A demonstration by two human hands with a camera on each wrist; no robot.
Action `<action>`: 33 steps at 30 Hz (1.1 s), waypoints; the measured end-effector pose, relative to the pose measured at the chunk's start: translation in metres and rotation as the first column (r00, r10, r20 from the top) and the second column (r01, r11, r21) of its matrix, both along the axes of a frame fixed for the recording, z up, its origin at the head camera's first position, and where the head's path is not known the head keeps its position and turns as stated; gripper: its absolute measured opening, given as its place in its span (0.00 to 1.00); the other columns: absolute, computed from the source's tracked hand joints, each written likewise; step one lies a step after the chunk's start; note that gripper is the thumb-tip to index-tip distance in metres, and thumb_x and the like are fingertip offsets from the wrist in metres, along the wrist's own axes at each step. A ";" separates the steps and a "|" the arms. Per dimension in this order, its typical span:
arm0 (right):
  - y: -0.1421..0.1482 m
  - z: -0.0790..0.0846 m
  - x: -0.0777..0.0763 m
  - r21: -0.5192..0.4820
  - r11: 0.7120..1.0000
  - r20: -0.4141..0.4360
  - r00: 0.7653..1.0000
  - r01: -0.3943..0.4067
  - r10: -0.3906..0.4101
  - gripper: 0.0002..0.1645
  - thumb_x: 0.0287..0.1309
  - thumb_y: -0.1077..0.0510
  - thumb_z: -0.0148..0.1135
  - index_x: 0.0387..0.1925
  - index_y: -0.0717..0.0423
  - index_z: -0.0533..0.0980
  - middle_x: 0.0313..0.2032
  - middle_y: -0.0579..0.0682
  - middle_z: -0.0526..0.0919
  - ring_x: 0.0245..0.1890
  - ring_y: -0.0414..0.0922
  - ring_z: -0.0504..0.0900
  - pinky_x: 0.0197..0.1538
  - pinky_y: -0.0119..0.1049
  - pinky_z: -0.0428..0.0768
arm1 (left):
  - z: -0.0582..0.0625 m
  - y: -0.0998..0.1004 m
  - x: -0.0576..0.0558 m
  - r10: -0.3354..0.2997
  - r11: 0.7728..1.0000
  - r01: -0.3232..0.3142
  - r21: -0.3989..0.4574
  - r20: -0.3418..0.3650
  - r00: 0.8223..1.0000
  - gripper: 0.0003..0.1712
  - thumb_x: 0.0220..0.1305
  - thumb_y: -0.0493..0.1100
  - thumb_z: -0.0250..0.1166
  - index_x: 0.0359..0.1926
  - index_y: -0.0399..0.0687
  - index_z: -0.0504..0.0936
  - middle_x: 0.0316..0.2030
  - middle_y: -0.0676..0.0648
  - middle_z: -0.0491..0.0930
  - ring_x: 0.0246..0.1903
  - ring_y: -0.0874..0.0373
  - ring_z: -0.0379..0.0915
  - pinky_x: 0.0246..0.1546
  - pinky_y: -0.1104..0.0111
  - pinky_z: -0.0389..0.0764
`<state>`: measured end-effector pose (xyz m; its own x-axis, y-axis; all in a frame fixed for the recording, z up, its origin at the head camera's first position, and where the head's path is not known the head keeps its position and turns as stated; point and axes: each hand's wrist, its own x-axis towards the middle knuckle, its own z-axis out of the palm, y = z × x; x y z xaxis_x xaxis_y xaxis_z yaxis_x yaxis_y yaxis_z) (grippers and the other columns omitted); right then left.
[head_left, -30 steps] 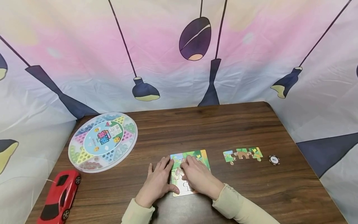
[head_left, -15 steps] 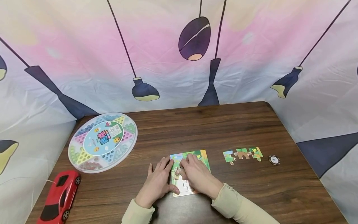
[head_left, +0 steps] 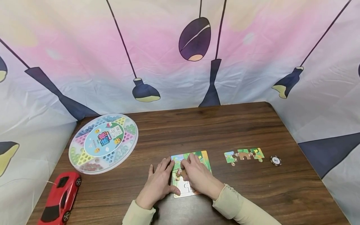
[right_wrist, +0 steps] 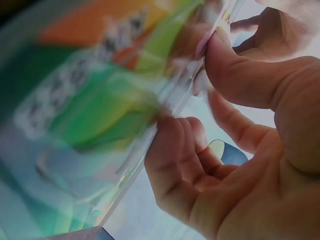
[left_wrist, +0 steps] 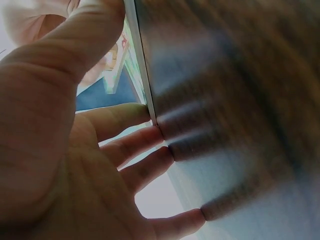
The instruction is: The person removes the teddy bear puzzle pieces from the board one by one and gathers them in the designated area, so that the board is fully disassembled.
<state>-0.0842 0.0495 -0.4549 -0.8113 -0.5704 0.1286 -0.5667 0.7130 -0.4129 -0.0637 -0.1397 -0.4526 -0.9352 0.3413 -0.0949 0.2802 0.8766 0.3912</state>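
A square jigsaw board [head_left: 207,161] with a bright picture lies on the table; its lower part shows a pale base with printed piece outlines. My left hand [head_left: 158,183] rests along its left side, fingers extended and thumb on the lower-left corner. In the left wrist view, fingertips of the left hand [left_wrist: 100,160] touch the table beside the board's edge [left_wrist: 141,60]. Over the board's middle, my right hand [head_left: 200,175] has curled fingers and pinches a brown puzzle piece [head_left: 180,173], partly hidden. The right wrist view shows the right hand's thumb [right_wrist: 225,65] against the board.
Several loose puzzle pieces [head_left: 244,155] lie in a row to the right, with a poker chip [head_left: 276,160] beyond them. A round marble game box [head_left: 104,140] sits at the back left. A red toy car [head_left: 60,198] stands at the left edge.
The brown puzzle piece under my right fingers has turned and settled flatter, its brown face now showing beside the pale base. The left hand has stayed still.
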 end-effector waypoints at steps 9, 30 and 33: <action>0.000 0.000 -0.001 0.005 0.999 0.054 0.997 -0.047 0.047 0.20 0.51 0.61 0.73 0.40 0.51 0.70 0.32 0.41 0.71 0.33 0.39 0.69 0.37 0.34 0.73 | 0.001 0.000 0.001 0.000 1.000 0.000 0.002 -0.010 1.000 0.64 0.29 0.64 0.77 0.69 0.39 0.67 0.70 0.39 0.60 0.69 0.41 0.55 0.57 0.29 0.52; 0.007 0.003 -0.006 -0.061 0.994 0.144 0.984 -0.093 0.101 0.08 0.61 0.63 0.63 0.37 0.50 0.72 0.34 0.40 0.73 0.32 0.36 0.70 0.39 0.32 0.74 | 0.002 0.000 0.000 -0.002 1.000 0.002 -0.001 -0.002 1.000 0.65 0.29 0.65 0.77 0.69 0.38 0.67 0.70 0.38 0.60 0.69 0.41 0.54 0.58 0.29 0.52; 0.005 0.003 -0.006 -0.049 0.995 0.171 0.980 -0.092 0.099 0.08 0.62 0.64 0.62 0.35 0.50 0.71 0.32 0.39 0.72 0.31 0.37 0.69 0.40 0.33 0.73 | 0.002 0.000 0.000 0.000 1.000 0.000 -0.002 -0.001 1.000 0.65 0.29 0.65 0.77 0.69 0.38 0.67 0.70 0.38 0.59 0.69 0.41 0.54 0.58 0.29 0.52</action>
